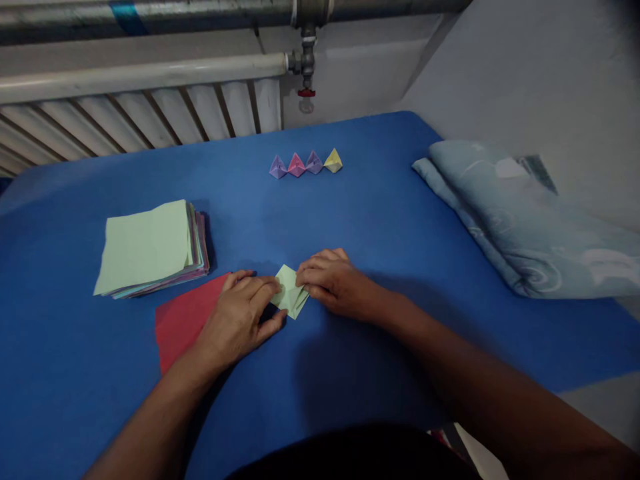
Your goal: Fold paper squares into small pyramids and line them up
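A small piece of light green paper (287, 297), folded into a diamond with layered flaps, lies on the blue surface between my hands. At its left corner, my left hand (241, 310) holds it with fingertips on top and the thumb by the lower edge. My right hand (333, 280) pinches the flaps at the right corner, the thumb and fingers close together. Partly beneath my left hand and forearm is a red sheet (183, 323), flat on the surface.
A thick stack of coloured paper (145, 247), pale green on top, sits at left. Several small folded paper shapes stand in a row at the back, including a pink one (296, 165) and a yellow one (333, 161). Folded patterned fabric (520, 227) lies right; a radiator (150, 113) runs behind.
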A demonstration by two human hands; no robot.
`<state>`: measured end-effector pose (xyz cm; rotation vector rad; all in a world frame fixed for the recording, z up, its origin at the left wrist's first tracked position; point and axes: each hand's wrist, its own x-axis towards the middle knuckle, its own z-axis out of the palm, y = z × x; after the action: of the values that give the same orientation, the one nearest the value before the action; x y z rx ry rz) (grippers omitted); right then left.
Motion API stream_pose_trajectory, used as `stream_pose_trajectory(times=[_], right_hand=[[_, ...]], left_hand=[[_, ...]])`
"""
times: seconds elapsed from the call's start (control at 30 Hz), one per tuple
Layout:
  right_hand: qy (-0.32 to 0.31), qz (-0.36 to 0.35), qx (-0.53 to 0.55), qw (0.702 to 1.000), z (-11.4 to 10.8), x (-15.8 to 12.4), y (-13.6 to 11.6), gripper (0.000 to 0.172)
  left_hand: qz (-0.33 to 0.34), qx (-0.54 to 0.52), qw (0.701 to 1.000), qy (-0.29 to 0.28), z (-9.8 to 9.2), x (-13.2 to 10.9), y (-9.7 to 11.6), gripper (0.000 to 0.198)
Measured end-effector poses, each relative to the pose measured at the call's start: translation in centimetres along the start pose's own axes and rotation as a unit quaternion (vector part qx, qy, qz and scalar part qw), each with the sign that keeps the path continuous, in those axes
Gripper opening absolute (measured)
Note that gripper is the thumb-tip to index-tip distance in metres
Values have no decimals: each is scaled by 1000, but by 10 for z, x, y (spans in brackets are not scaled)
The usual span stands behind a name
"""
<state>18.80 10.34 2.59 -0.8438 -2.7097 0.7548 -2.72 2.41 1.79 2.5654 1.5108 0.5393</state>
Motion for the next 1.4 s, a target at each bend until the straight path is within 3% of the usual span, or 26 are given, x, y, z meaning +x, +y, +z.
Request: stream_pose_trajectory(times=[0.27,0.5,0.8,0.97,1.4], right_hand=[[-45,-74,-85,993,5,-4,-9,52],[-47,-34,-99,993,-1,-6,-14,38],[-59,-73,-89,992,-3,-6,-10,34],[-56,-71,-66,994,-5,-7,-8,23],[-27,-52,-37,998,1,-2,-6,14]], left_hand=[[-11,-1,1000,8,-1,2,2,16],[-11,3,1000,-9,-1,2,2,17],[-11,-11,1000,-14,-3,0,1,22],[-9,-8,1000,-19,-3,0,0,22],[-15,-6,1000,-15,-4,3,4,17]])
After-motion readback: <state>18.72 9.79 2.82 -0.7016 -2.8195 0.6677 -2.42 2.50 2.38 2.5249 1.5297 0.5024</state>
